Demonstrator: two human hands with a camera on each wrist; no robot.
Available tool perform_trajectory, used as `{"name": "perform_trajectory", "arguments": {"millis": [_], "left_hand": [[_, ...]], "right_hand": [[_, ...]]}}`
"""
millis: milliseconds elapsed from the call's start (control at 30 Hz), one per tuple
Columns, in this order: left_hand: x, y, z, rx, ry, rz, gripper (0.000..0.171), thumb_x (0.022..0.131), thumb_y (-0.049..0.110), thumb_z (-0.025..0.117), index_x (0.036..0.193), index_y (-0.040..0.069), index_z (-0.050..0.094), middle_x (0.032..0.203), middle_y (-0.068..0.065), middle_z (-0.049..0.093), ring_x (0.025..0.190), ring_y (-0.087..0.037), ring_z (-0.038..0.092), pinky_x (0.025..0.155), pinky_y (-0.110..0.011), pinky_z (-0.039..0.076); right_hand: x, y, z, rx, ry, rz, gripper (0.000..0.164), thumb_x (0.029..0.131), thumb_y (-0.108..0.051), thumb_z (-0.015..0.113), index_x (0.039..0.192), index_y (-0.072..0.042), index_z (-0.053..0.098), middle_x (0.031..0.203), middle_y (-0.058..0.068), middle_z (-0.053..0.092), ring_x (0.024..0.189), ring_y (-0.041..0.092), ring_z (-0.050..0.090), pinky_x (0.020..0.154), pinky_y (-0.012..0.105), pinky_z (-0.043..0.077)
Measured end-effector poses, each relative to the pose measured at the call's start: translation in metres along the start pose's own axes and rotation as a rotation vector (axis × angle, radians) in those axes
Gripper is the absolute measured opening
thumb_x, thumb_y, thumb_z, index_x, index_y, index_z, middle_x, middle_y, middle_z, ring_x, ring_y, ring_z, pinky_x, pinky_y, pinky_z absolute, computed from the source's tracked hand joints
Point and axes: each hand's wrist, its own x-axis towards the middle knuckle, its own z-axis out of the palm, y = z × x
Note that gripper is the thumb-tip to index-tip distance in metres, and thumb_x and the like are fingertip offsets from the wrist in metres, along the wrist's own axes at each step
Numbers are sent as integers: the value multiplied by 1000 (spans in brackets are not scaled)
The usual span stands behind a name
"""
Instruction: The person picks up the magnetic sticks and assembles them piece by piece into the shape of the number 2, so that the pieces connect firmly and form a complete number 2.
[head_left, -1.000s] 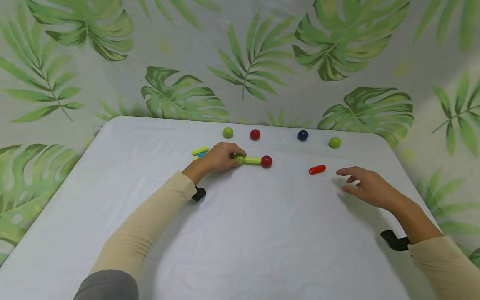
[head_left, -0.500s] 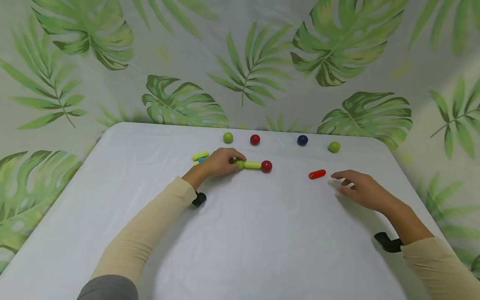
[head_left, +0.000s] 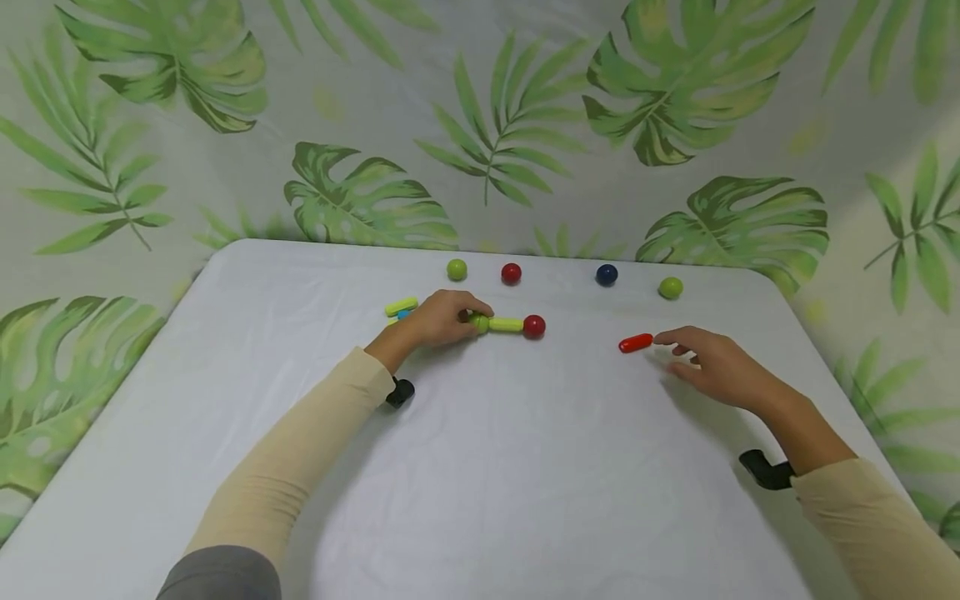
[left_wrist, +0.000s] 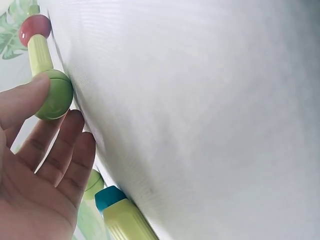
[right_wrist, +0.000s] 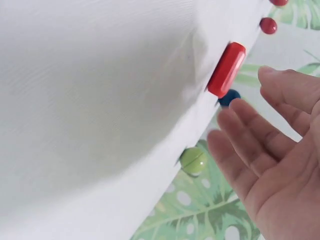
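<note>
My left hand [head_left: 442, 318] pinches a green ball [left_wrist: 57, 97] between thumb and fingers. From that ball a yellow-green rod [head_left: 506, 324] runs right to a red ball [head_left: 534, 327], in one line on the table. Right of it lies a short red rod [head_left: 636, 342], alone on the white cloth. My right hand [head_left: 712, 367] hovers at its right end, index fingertip right by it in the head view. In the right wrist view the fingers are spread loosely beside the red rod [right_wrist: 227, 70], with nothing between them.
Along the back edge of the white table [head_left: 480, 483] sit a green ball [head_left: 457, 269], a red ball [head_left: 512, 273], a dark blue ball [head_left: 607, 274] and another green ball [head_left: 671, 287]. Yellow-green [head_left: 401, 307] and blue [head_left: 404, 315] rods lie behind my left wrist.
My right hand has moved left, up to the right end of the red rod. My left hand stays on the green ball; the view tilted slightly.
</note>
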Motion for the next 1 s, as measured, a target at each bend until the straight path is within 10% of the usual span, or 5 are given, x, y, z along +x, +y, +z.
{"name": "perform_trajectory", "arguments": {"millis": [1000], "left_hand": [[-2,0,-2,-30,-31,-30,36,93,14,68,128,18,68,132,-6,66,115,-23,63,102,-36,51]], "right_hand": [[46,2,14,-52,-57,-5,32,89,-3,67,120,-3,69,122,22,66,115,41,60,98,59,48]]}}
